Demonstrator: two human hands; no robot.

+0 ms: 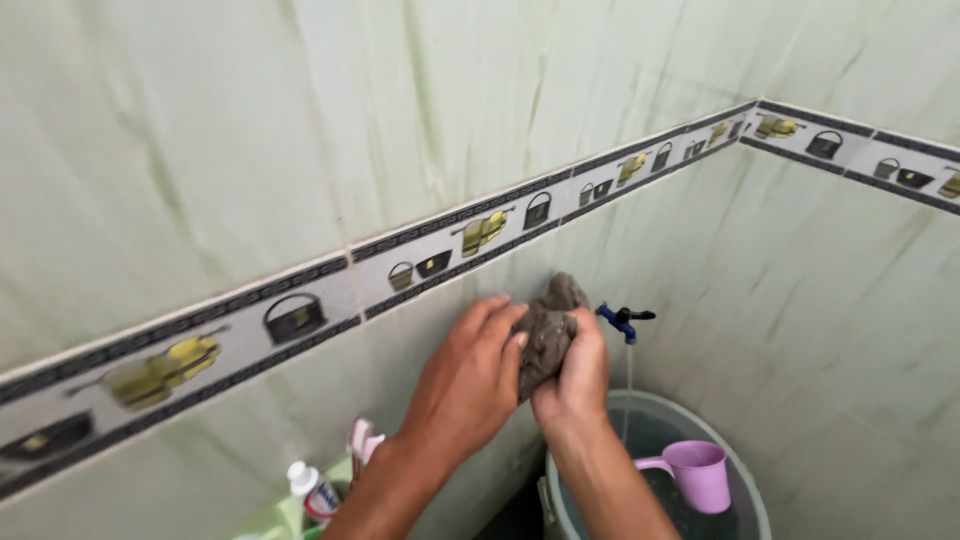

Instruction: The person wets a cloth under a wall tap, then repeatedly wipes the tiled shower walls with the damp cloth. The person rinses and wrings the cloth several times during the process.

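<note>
Head view: your right hand point(572, 375) grips a crumpled brown rag point(548, 330), fingers closed round it, and your left hand point(470, 375) presses flat against its side. The rag sits beside the blue tap point(622, 320), above the water bucket point(560, 500) with its pink scoop point(697, 474).

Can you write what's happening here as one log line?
left hand: presses cloth | right hand: grips brown cloth | near: blue tap, bucket, pink scoop

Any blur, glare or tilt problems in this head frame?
Head view: strongly tilted, so the tile border runs diagonally; soft, even light, no harsh glare; left hand, right hand and cloth slightly soft; the bottles are cropped at the bottom edge.
</note>
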